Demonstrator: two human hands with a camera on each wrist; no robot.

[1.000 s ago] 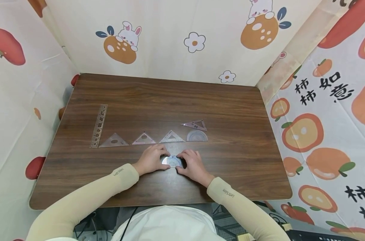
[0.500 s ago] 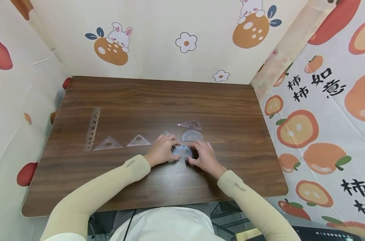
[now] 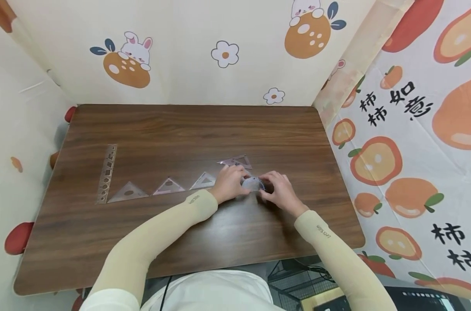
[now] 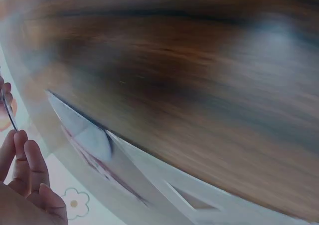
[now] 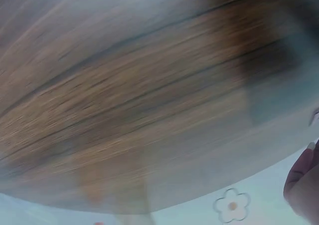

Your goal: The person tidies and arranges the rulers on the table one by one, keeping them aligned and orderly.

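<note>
My left hand [image 3: 229, 183] and my right hand [image 3: 280, 192] pinch a small clear protractor [image 3: 253, 184] by its two ends, right of the table's middle. The left wrist view shows the protractor [image 4: 10, 112] almost edge-on, raised over the table at the left fingertips. Another clear protractor [image 4: 82, 127] lies flat there; in the head view the hands and the held one cover it. Just beyond the hands is a pinkish set square [image 3: 239, 161]. A clear triangular set square [image 3: 204, 181] lies beside my left hand. Only part of my right hand [image 5: 305, 182] enters the right wrist view.
Further left in the row lie a pinkish set square [image 3: 169, 186] and a larger clear set square [image 3: 128, 192]. A long ruler with cut-out shapes [image 3: 107, 174] ends the row. They rest on a brown wooden table [image 3: 188, 129], with patterned curtains behind and at the sides.
Both hands have carried the held protractor to the right and farther from the body, from in front of the row to over the flat protractor. The head view has turned slightly.
</note>
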